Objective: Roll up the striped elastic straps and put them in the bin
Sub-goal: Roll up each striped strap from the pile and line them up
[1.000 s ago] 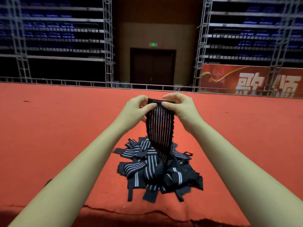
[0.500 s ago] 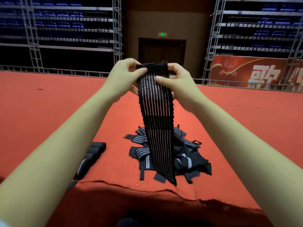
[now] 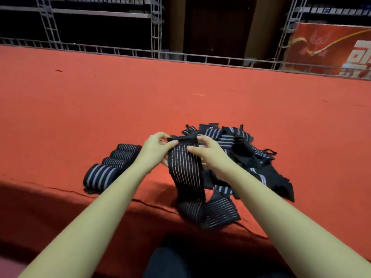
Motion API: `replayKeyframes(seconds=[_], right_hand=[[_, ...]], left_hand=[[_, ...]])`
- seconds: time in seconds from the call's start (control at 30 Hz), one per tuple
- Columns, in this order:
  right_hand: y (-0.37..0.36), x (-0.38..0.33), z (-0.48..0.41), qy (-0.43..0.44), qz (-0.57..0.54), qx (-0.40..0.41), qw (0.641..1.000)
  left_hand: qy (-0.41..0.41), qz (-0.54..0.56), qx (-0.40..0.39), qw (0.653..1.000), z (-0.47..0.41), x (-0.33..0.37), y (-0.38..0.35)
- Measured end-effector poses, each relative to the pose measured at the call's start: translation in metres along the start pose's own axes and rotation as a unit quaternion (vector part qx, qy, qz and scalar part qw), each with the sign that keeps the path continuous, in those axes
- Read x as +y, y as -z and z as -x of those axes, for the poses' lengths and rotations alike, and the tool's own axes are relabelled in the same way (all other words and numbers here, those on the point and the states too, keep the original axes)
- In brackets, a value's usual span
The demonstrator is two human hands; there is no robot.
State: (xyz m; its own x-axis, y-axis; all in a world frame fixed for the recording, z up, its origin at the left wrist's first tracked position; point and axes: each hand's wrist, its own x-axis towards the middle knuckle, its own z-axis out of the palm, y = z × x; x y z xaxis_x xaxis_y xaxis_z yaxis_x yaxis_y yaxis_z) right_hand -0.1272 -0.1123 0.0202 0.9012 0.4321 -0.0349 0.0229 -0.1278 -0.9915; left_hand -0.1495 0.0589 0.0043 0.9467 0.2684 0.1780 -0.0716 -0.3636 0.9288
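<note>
- Pinching the folded top end of a striped elastic strap [image 3: 186,173], the left hand [image 3: 155,149] and right hand [image 3: 208,155] grip it between thumbs and fingertips, apparently beginning a roll.
- Its tail hangs down and crumples at the near edge of the red carpet [image 3: 120,107].
- Soft, light and stretchy, the strap likely needs tension at both side edges to roll tight.
- Four rolled straps [image 3: 112,165] lie to the left; the unrolled pile [image 3: 241,153] sits just behind. No bin is visible.
</note>
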Motion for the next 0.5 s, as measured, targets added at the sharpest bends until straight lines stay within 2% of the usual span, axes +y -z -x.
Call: replayKeyframes(seconds=[0.17, 0.27, 0.4, 0.5], right_hand=[[-0.007, 0.047, -0.029, -0.065, 0.060, -0.014, 0.996], [-0.012, 0.076, -0.043, -0.055, 0.100, -0.039, 0.993], [-0.015, 0.104, -0.056, -0.033, 0.192, -0.076, 0.978], [-0.016, 0.112, -0.059, -0.021, 0.241, -0.060, 0.969]], left_hand=[[0.048, -0.047, 0.040, 0.997, -0.030, -0.064, -0.011], [0.056, -0.134, 0.052, 0.988, -0.044, -0.094, -0.016], [0.062, -0.167, 0.058, 0.982, -0.050, -0.115, -0.023], [0.039, -0.201, 0.056, 0.977, -0.052, -0.122, -0.027]])
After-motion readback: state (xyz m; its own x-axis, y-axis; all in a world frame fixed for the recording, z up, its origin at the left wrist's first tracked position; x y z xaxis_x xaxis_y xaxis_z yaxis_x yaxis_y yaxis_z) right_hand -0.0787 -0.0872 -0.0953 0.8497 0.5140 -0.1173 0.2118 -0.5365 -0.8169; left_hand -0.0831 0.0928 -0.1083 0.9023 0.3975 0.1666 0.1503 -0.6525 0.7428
